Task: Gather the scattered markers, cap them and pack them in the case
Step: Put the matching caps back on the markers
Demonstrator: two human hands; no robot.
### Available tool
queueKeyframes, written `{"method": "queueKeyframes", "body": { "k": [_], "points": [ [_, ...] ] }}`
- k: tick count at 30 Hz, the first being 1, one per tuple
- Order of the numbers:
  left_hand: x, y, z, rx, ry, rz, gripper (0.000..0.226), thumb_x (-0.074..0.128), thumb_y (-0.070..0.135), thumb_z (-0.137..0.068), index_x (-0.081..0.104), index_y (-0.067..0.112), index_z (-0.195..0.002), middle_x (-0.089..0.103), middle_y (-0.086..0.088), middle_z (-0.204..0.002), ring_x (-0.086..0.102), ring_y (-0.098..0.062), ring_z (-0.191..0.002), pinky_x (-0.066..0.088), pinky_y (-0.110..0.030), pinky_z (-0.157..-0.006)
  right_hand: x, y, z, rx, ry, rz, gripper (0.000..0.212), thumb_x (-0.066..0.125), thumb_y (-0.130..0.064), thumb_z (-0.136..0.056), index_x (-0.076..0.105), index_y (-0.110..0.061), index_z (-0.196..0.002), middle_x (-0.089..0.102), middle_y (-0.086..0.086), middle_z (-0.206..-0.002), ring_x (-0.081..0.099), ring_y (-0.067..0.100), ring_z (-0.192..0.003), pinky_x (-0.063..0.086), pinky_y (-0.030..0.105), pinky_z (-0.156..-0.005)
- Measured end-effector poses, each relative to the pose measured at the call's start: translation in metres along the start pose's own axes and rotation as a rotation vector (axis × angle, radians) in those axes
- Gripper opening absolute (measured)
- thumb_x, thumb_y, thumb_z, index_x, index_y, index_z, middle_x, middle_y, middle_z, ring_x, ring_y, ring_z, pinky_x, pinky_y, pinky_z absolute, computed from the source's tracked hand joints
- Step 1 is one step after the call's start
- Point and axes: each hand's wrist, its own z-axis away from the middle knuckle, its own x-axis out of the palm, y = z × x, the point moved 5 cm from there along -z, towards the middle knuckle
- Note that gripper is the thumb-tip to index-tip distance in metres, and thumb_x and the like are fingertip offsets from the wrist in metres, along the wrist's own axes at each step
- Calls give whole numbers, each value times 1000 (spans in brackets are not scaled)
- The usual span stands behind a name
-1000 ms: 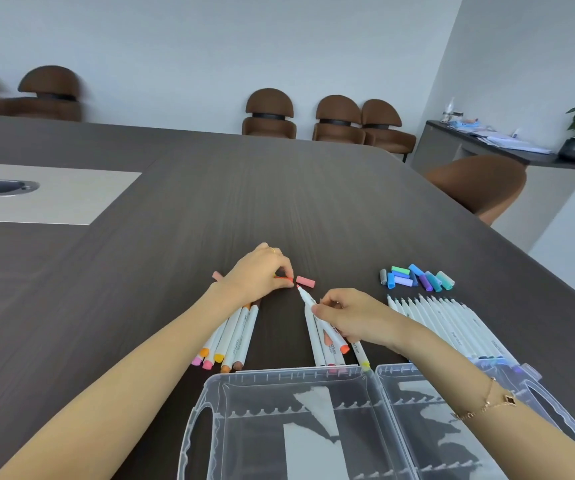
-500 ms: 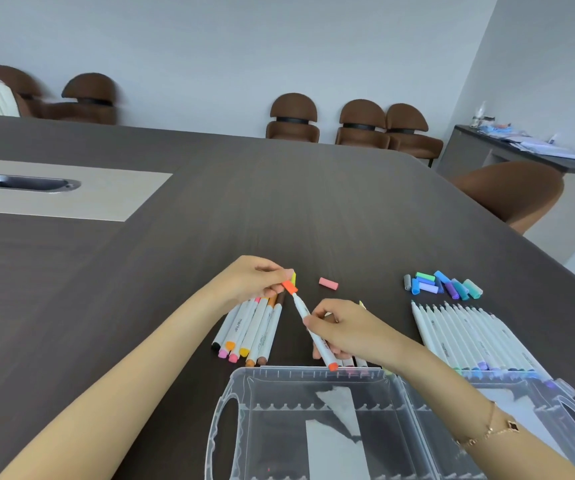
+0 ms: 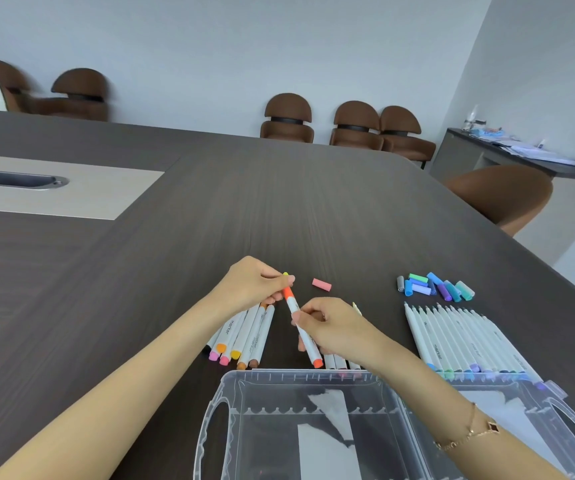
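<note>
Right hand (image 3: 334,323) grips the white marker (image 3: 302,332) mid-barrel, tilted above the table (image 3: 279,209); left hand (image 3: 255,284) pinches its orange cap (image 3: 288,292) on the far tip. Clear case (image 3: 314,424) lies open just nearside, a pink cap (image 3: 321,284) loose beyond.

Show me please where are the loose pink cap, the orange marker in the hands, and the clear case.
pink cap (image 3: 321,284): head view, middle of the cap lying on the table.
orange marker (image 3: 305,336): head view, white barrel below the right thumb.
clear case (image 3: 289,375): head view, far rim.
</note>
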Motion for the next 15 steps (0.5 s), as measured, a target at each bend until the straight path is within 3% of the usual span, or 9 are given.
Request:
{"method": "queueKeyframes", "body": {
  "k": [3,6,8,10,13,15],
  "points": [
    [-2,0,0,-6,-13,24,22,62,33,-89,76,17,-85,60,5,-58,50,-5,-53,42,-13,-54,5,-5,-8,20,83,31,36,47,-28,-97,62,4,-99,68,24,-90,66,37,-87,55,45,-82],
    [-5,0,0,-17,-32,80,18,62,32,-89,74,24,-78,57,6,-56,46,-6,-52,40,-12,-50,10,-10,-13,52,88,19,31,47,-26,-97,60,2,-91,66,26,-96,66,34,-78,55,35,-75],
    [-7,-1,-1,-2,-43,61,19,60,31,-90,73,26,-77,59,4,-60,47,-6,-54,42,-13,-53,10,-11,-14,55,95,8,29,47,-26,-97,61,-1,-91,68,24,-94,67,30,-79,55,35,-80],
    [-11,-2,-5,41,-41,-16,19,57,33,-92,74,24,-91,65,5,-75,53,-4,-62,42,-12,-59,5,-11,-16,46,124,-4,30,49,-26,-96,63,0,-95,69,21,-89,68,28,-76,57,34,-83],
    [-23,-6,-13,134,106,-266,27,53,28,-95,65,20,-118,64,5,-113,58,-5,-95,43,-16,-81,-2,-11,-22,55,144,155,33,50,-28,-95,60,-2,-77,59,14,-64,53,15,-47,51,27,-85],
    [-38,-14,-17,120,243,-292,27,54,21,-94,63,18,-120,63,0,-117,57,-8,-95,43,-21,-85,2,-10,-26,83,122,272,35,52,-31,-94,55,-9,-67,53,3,-56,47,9,-39,51,22,-72]
  ]
}}
